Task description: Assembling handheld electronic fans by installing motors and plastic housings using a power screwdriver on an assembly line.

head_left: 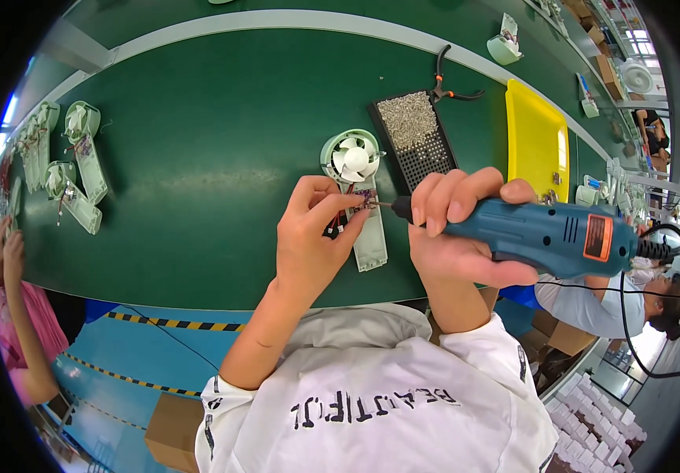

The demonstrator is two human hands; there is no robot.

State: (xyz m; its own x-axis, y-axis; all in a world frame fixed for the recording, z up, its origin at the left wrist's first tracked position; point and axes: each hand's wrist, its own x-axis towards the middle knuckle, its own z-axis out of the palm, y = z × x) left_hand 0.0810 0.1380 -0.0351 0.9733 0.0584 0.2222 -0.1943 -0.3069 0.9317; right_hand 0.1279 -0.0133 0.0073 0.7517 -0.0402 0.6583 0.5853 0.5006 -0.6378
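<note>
A green-and-white handheld fan (354, 158) lies on the green table, its round head away from me and its long pale handle shell (371, 249) toward me. The fingers of my left hand (308, 236) pinch a small circuit board (366, 196) with wires at the top of the handle. My right hand (457, 225) wraps round a blue electric screwdriver (541, 236), held almost level. Its bit points left, with the tip at the board near my left fingertips. Whether a screw sits on the tip is too small to tell.
Beyond the screwdriver lies a black perforated tray (421, 150) of small screws, with pliers (444, 85) behind it. A yellow tray (525, 134) stands at the right. More fan housings (84, 154) lie at the far left. A black cord (632, 331) hangs right; people sit on both sides.
</note>
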